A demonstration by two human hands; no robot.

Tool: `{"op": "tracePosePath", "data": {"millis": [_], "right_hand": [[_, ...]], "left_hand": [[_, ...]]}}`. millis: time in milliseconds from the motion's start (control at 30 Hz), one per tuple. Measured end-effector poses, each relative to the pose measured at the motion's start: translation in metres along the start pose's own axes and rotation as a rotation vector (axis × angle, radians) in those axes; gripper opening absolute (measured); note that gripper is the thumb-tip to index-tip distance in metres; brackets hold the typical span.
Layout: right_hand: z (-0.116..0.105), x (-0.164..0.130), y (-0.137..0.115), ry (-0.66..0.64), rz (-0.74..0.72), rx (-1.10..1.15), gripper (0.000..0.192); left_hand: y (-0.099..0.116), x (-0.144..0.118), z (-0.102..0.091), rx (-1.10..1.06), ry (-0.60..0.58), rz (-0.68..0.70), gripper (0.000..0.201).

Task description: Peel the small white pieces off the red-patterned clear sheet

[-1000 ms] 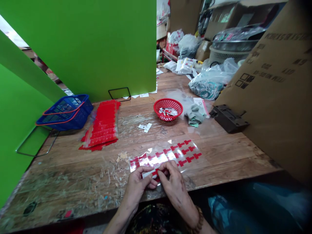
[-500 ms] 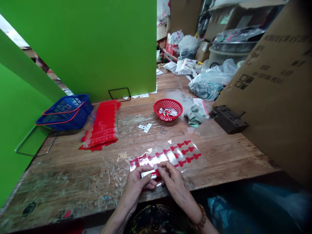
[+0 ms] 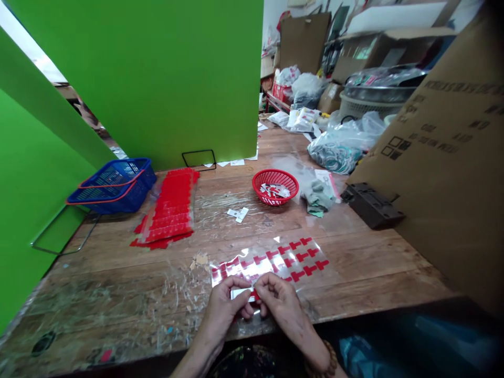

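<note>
Worn wooden tabletop (image 3: 354, 262), scuffed and patched with clear tape, lit evenly from above. Bright green partition boards (image 3: 157, 79) standing along the far and left edges, propped on black wire stands (image 3: 199, 159). Large brown cardboard sheet (image 3: 444, 173) leaning at right. Beyond, a cluttered storeroom of cardboard boxes (image 3: 303, 37), stuffed plastic bags (image 3: 338, 142) and a pale laundry-style basket (image 3: 362, 102).

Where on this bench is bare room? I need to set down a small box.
Bare wood lies right of the clear sheet of red T stickers, below the black block. Another patch lies left, below the red sticker stack. Crowded: around the red basket and bags.
</note>
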State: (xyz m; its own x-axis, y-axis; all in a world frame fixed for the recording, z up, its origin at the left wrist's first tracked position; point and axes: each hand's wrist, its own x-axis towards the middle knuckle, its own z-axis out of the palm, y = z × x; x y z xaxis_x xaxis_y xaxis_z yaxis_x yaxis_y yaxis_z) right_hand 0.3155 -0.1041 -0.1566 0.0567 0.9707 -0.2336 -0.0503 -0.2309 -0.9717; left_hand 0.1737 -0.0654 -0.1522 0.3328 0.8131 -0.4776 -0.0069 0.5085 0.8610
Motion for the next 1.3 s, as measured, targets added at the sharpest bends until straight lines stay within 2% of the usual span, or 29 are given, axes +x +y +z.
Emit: {"op": "tracePosePath", "data": {"millis": [133,233,300,367,467,567,700,833,967,1133,1300], "right_hand": [[-0.007,0.008,0.003,-0.090,0.030,-0.021,0.022],[-0.018,0.022,0.001,-0.109,0.019,-0.066,0.022],[-0.030,0.039,-0.006,-0.044,-0.033,-0.084,0.023],[-0.046,0.063,-0.020,0.085,-0.121,-0.063,0.023],[-0.068,0.103,-0.047,0.259,-0.241,-0.013,0.025],[-0.074,0.135,-0.063,0.361,-0.306,-0.006,0.032],[-0.053,0.154,-0.051,0.341,-0.328,-0.140,0.034],[-0.021,0.161,-0.030,0.251,-0.370,-0.373,0.011],[0.000,0.175,-0.027,0.214,-0.426,-0.578,0.005],[0.015,0.193,-0.028,0.241,-0.435,-0.745,0.007],[0.020,0.200,-0.030,0.238,-0.446,-0.809,0.011]], "left_hand": [[-0.002,0.003,-0.002,-0.079,-0.033,0.026,0.025],[-0.004,0.006,-0.004,-0.155,0.014,0.016,0.034],[-0.005,0.010,-0.007,-0.192,0.074,0.013,0.042],[-0.008,0.014,-0.011,-0.220,0.123,0.011,0.046],[-0.012,0.018,-0.016,-0.258,0.139,-0.007,0.048],[-0.015,0.020,-0.019,-0.273,0.129,-0.011,0.049],[-0.019,0.021,-0.019,-0.284,0.116,0.007,0.046],[-0.022,0.022,-0.018,-0.293,0.113,0.029,0.043],[-0.025,0.023,-0.019,-0.299,0.111,0.043,0.042],[-0.026,0.025,-0.019,-0.314,0.104,0.047,0.044],[-0.024,0.024,-0.019,-0.289,0.116,0.036,0.044]]}}
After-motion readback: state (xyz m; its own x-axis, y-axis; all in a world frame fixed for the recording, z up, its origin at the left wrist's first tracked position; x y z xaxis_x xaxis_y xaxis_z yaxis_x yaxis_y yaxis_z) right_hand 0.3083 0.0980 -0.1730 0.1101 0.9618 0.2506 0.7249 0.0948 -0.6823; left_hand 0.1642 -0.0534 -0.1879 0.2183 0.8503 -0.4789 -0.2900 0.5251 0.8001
